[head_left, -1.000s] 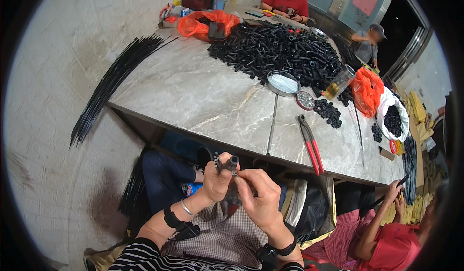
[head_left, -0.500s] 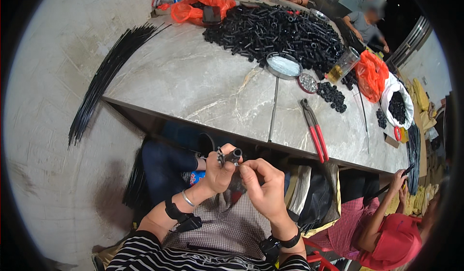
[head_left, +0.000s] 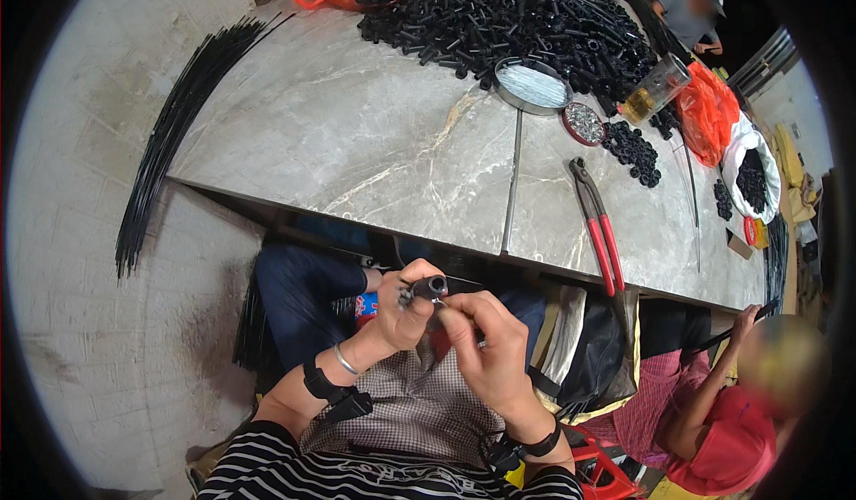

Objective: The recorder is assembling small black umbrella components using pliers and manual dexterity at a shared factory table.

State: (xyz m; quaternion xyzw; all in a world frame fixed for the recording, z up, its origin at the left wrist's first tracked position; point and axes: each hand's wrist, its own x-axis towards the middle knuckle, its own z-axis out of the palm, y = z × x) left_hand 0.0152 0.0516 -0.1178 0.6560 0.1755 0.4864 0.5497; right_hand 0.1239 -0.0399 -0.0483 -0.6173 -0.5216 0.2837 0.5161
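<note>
Above my lap, my left hand (head_left: 403, 315) is wrapped round a short black tubular fitting (head_left: 433, 287), its round open end tipped up. Small dark pieces also show between the fingers of this hand, too blurred to name. My right hand (head_left: 492, 344) is closed in a pinch right beside the fitting's end. A tiny pale, shiny bit shows at its thumb and forefinger, too small to make out.
A stone-patterned table (head_left: 357, 143) holds a heap of black fittings (head_left: 526, 28), a round tin (head_left: 533, 87) of thin pale pins, a dish of metal bits (head_left: 584, 123) and red-handled cutters (head_left: 599, 228). Black rods (head_left: 178, 135) overhang its left edge. A co-worker (head_left: 727, 429) sits at right.
The view has shifted, so the table things stand higher in it. Both hands stay together at the fitting, with the right fingertips close against it. The co-worker at right has raised their head.
</note>
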